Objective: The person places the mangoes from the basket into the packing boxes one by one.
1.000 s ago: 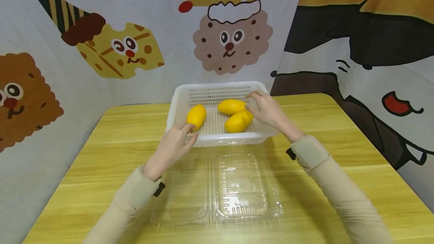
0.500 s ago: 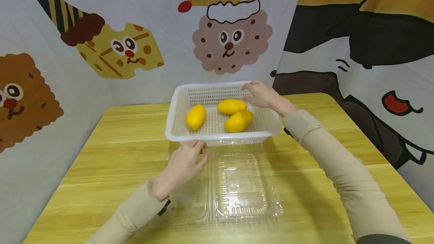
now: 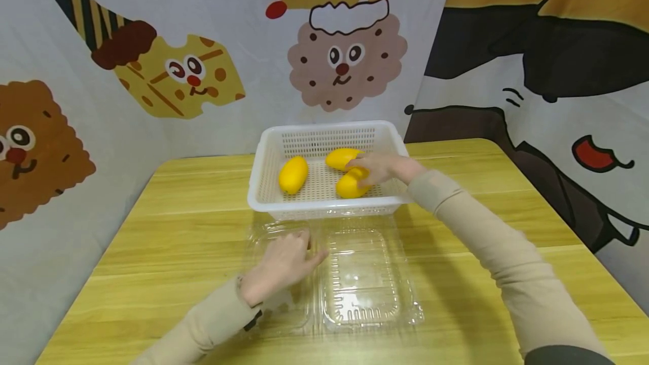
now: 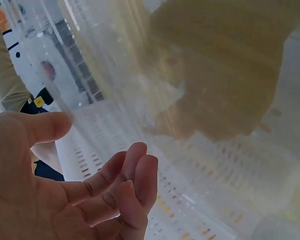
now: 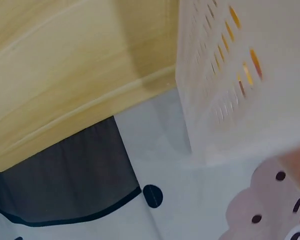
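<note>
Three yellow mangoes lie in a white basket (image 3: 324, 205): one (image 3: 293, 175) alone at the left, one (image 3: 341, 159) at the back and one (image 3: 350, 186) nearer the front. The right hand (image 3: 377, 168) reaches over the basket's right side, its fingers on the front mango, partly hiding it. Above the left half of a clear plastic container (image 3: 361, 275) is the left hand (image 3: 284, 263), holding nothing. In the left wrist view, the left hand (image 4: 85, 185) has loosely bent fingers beside clear plastic. Only a blurred edge of the right hand shows in the right wrist view.
The basket stands at the back of a wooden table (image 3: 167, 230), with the container directly in front of it. Behind the table hangs a cloth (image 3: 203, 134) printed with cartoon figures.
The left hand has moved from the basket's front left towards the container, nearer the body. The right hand has shifted left and down onto the front mango from the basket's right rear.
</note>
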